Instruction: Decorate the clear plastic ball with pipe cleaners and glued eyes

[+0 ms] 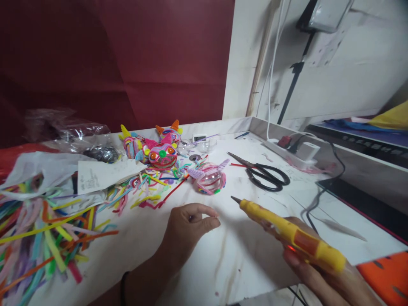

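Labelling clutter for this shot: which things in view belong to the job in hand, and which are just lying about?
Likely in the job:
yellow glue gun, held in the right hand
clear ball with lilac horns
loose pipe cleaners
decorated balls
black-handled scissors

Probably just lying about:
crumpled plastic bag
small digital display
black stand

The table (197, 276) here is white, streaked with brown like marble, a raised rim along its back. As the worker faces it, fuzzy coloured stems (47, 238) sprawl at nine o'clock, decorated balls (162, 155) crowd together toward eleven, a clear ball with purple horns (211, 180) sits at twelve, and black-handled scissors (254, 165) lie at two.
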Action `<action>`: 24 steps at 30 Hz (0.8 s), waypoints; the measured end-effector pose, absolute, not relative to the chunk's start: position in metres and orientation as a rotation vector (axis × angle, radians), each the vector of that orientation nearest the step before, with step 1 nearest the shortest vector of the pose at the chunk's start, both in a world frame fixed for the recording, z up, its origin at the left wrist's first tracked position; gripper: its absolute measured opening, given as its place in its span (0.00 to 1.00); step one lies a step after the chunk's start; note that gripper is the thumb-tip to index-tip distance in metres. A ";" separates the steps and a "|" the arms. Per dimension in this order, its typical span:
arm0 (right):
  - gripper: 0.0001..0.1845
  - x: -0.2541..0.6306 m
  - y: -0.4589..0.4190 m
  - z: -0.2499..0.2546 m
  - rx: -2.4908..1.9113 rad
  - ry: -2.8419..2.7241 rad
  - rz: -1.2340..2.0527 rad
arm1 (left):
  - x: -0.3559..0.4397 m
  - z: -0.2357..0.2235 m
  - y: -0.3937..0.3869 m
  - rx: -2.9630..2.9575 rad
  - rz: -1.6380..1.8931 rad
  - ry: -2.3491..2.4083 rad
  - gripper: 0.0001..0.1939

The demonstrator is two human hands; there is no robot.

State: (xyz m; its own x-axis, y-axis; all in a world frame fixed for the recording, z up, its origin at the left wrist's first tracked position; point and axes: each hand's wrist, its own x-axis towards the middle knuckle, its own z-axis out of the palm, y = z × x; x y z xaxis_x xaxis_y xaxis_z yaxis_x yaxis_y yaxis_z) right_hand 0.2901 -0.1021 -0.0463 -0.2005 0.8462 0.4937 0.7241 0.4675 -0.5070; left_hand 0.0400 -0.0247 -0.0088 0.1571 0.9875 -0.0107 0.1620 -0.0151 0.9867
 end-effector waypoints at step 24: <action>0.14 0.250 -0.087 0.001 -0.980 -1.886 0.313 | 0.059 -0.013 -0.031 1.174 0.880 0.991 0.13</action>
